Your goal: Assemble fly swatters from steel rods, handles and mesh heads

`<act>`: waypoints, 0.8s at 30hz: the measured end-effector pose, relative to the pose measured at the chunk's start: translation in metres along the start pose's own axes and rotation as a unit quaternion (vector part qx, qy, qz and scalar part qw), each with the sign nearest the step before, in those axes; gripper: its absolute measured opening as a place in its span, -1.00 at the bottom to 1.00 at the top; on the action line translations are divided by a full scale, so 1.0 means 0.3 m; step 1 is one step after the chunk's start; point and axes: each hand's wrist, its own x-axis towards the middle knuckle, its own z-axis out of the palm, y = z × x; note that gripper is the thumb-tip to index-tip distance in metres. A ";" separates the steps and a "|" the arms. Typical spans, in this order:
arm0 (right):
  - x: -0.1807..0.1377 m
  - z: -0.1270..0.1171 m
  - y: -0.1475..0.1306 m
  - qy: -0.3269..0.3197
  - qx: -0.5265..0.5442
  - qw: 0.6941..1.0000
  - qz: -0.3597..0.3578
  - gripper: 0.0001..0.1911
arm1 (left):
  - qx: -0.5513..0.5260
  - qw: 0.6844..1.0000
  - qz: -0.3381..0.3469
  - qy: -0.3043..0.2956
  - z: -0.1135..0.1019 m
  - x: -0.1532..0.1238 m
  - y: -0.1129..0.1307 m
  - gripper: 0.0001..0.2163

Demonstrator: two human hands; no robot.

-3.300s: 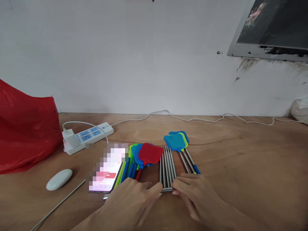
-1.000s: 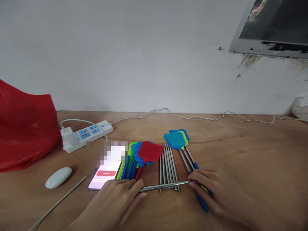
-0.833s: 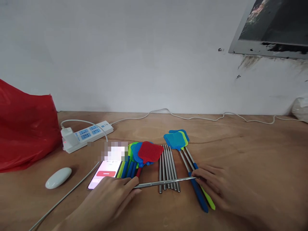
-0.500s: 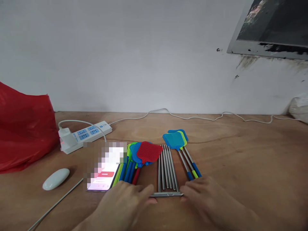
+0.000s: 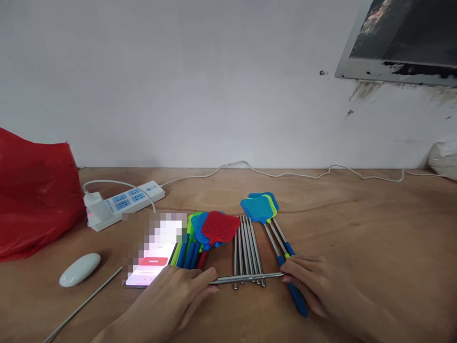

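A thin metal telescopic rod (image 5: 246, 278) stretches between my two hands, just above the table. My left hand (image 5: 182, 290) pinches its left end, and my right hand (image 5: 317, 283) has its fingertips closed on the thinner right end. Behind it lies a row of similar metal rods (image 5: 248, 247). Beyond my left hand is a pile of mesh swatter heads, a red one (image 5: 220, 227) on top, with coloured handles (image 5: 187, 255) below. Several fly swatters (image 5: 259, 208) with metal shafts lie to the right. A blue handle (image 5: 298, 300) there is partly covered by my right hand.
A lit phone (image 5: 148, 274) lies left of the pile. Further left are a white mouse (image 5: 80, 270), a white power strip (image 5: 137, 205) with a plugged-in charger, and a red bag (image 5: 39, 195). A white cable (image 5: 278, 176) runs along the wall.
My hands have moved apart, and the rod between them shows a longer stretch with a thinner section on the right. More of the blue handle by my right hand shows.
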 end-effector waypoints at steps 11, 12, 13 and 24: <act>0.031 0.017 -0.067 -0.004 0.033 0.999 0.023 -0.70 | 0.002 1.000 0.021 -0.001 0.019 0.030 0.052 -0.76; 0.032 0.016 -0.071 -0.006 0.037 0.999 0.029 -0.70 | 0.001 1.000 0.019 -0.002 0.018 0.029 0.053 -0.77; 0.033 0.014 -0.074 -0.010 0.041 0.998 0.036 -0.70 | -0.001 1.000 0.018 -0.001 0.016 0.029 0.053 -0.77; 0.092 0.036 -0.028 0.201 0.481 0.770 0.368 -0.56 | -0.089 0.993 0.046 0.058 -0.048 0.061 0.064 -0.82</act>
